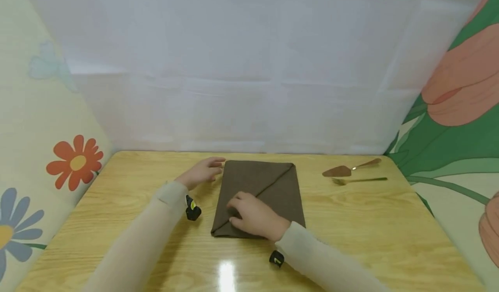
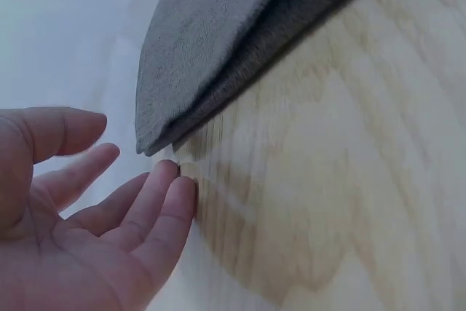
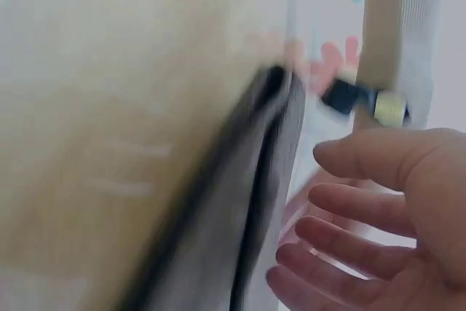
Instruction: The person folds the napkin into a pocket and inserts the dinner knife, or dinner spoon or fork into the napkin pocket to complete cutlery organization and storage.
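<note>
A dark brown folded cloth (image 1: 247, 175) lies flat on the table, with a diagonal fold line running from its near left corner to its far right corner. My left hand (image 1: 200, 173) is beside the cloth's far left corner, its fingers loosely extended. In the left wrist view a small gap shows between the fingertips (image 2: 186, 189) and the cloth's corner (image 2: 189, 56). Over the near left part of the cloth is my right hand (image 1: 255, 215), holding nothing. Its fingers (image 3: 328, 242) are relaxed and spread apart in the right wrist view, beside the cloth's layered edge (image 3: 273, 151).
At the far right of the wooden table (image 1: 351, 235) lie a cake server (image 1: 338, 171) and a fork (image 1: 362, 180), roughly side by side. A white sheet (image 1: 249, 66) hangs behind the table's far edge. Flower-painted panels flank both sides.
</note>
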A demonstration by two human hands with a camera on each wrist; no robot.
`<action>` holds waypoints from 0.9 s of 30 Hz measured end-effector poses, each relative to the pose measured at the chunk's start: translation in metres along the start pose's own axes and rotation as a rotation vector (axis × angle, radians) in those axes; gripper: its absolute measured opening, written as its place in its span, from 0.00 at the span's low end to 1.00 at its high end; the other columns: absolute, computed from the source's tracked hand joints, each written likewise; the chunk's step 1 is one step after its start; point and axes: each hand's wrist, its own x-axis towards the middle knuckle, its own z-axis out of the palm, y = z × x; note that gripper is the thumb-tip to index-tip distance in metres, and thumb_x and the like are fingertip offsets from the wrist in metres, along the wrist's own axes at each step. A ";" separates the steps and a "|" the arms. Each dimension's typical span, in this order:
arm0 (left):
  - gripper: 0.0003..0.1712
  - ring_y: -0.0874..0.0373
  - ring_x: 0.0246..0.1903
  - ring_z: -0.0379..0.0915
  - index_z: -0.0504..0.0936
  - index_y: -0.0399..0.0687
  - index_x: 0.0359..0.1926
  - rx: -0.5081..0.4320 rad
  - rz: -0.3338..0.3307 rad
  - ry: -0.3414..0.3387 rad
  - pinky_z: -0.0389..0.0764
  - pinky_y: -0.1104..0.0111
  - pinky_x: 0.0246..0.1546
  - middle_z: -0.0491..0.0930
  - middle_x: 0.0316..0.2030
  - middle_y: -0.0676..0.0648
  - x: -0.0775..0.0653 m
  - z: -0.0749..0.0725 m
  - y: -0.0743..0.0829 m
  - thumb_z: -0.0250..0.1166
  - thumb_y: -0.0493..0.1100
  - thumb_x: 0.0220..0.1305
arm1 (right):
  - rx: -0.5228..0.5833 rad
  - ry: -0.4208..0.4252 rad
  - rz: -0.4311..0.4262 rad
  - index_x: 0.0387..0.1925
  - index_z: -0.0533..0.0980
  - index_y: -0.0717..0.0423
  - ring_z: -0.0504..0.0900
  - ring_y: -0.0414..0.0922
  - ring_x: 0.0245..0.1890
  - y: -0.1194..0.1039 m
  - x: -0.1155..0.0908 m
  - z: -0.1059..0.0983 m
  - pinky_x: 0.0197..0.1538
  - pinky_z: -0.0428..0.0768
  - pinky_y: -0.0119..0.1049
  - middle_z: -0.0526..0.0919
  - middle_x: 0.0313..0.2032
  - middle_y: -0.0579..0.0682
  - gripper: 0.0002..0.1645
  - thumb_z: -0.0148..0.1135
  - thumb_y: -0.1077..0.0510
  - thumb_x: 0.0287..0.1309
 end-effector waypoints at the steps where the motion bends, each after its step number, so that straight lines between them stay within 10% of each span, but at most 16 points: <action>1: 0.32 0.30 0.72 0.53 0.51 0.31 0.77 -0.012 -0.008 0.000 0.70 0.46 0.65 0.51 0.73 0.24 0.002 0.000 0.001 0.48 0.37 0.79 | -0.001 -0.008 -0.018 0.58 0.80 0.56 0.79 0.42 0.52 -0.005 -0.001 0.003 0.55 0.79 0.33 0.79 0.54 0.50 0.20 0.65 0.53 0.69; 6: 0.32 0.49 0.39 0.79 0.50 0.31 0.77 -0.008 -0.055 0.020 0.81 0.61 0.48 0.51 0.74 0.25 0.012 0.001 0.006 0.47 0.35 0.79 | -0.014 -0.045 -0.065 0.59 0.79 0.55 0.78 0.42 0.52 -0.021 -0.002 0.014 0.55 0.78 0.31 0.79 0.54 0.50 0.21 0.65 0.51 0.68; 9: 0.32 0.62 0.18 0.59 0.51 0.31 0.77 0.019 -0.072 0.023 0.74 0.68 0.31 0.52 0.74 0.25 0.017 0.003 0.008 0.46 0.34 0.78 | -0.033 -0.051 -0.072 0.58 0.80 0.54 0.77 0.42 0.50 -0.025 -0.002 0.019 0.52 0.78 0.30 0.80 0.53 0.49 0.22 0.66 0.49 0.67; 16: 0.31 0.57 0.33 0.69 0.51 0.32 0.78 0.099 -0.093 0.028 0.74 0.68 0.35 0.51 0.75 0.28 0.025 0.004 0.007 0.45 0.35 0.78 | -0.130 -0.022 -0.107 0.55 0.81 0.52 0.75 0.40 0.42 -0.028 -0.001 0.025 0.44 0.76 0.28 0.81 0.46 0.46 0.20 0.69 0.50 0.64; 22: 0.32 0.59 0.18 0.54 0.50 0.31 0.77 0.133 -0.071 0.005 0.70 0.67 0.29 0.50 0.75 0.27 0.029 0.004 0.004 0.44 0.34 0.78 | -0.165 -0.011 -0.059 0.48 0.83 0.51 0.76 0.39 0.39 -0.036 0.000 0.022 0.41 0.77 0.28 0.81 0.40 0.45 0.18 0.75 0.52 0.58; 27: 0.29 0.42 0.47 0.76 0.58 0.29 0.75 0.163 -0.065 0.019 0.80 0.57 0.49 0.58 0.72 0.27 0.027 0.005 0.002 0.47 0.35 0.78 | -0.190 -0.049 0.002 0.43 0.82 0.49 0.75 0.38 0.36 -0.041 0.000 0.025 0.32 0.76 0.28 0.79 0.36 0.43 0.16 0.76 0.48 0.57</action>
